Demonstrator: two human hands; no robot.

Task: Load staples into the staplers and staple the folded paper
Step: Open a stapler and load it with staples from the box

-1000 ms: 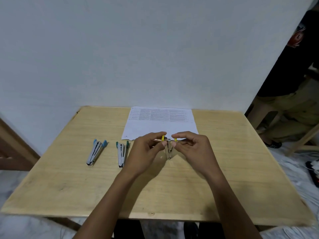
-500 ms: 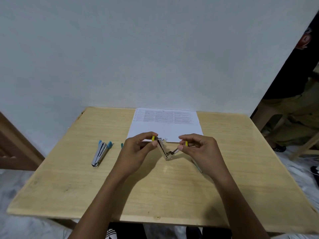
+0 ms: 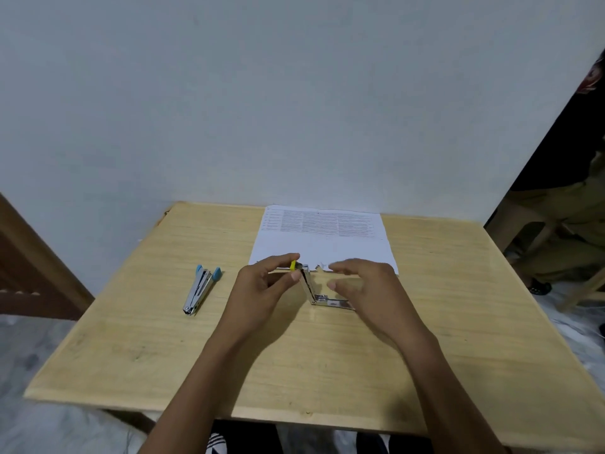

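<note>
A metal stapler with yellow tips is swung wide open in the middle of the wooden table. My left hand pinches its raised arm at the yellow tip. Its other arm lies flat on the table, partly under my right hand, which hovers over it with loose fingers and holds nothing. The printed, folded paper lies just behind both hands. A blue-tipped stapler rests closed to the left. A green-tipped stapler seen earlier is hidden behind my left hand.
A plain wall stands directly behind the table. A person sits on a stool beyond the table's right edge. A brown wooden panel is at the far left.
The yellow stapler has been opened from nearly closed to a wide angle. My right hand has let go of its yellow tip, and that arm now lies on the table.
</note>
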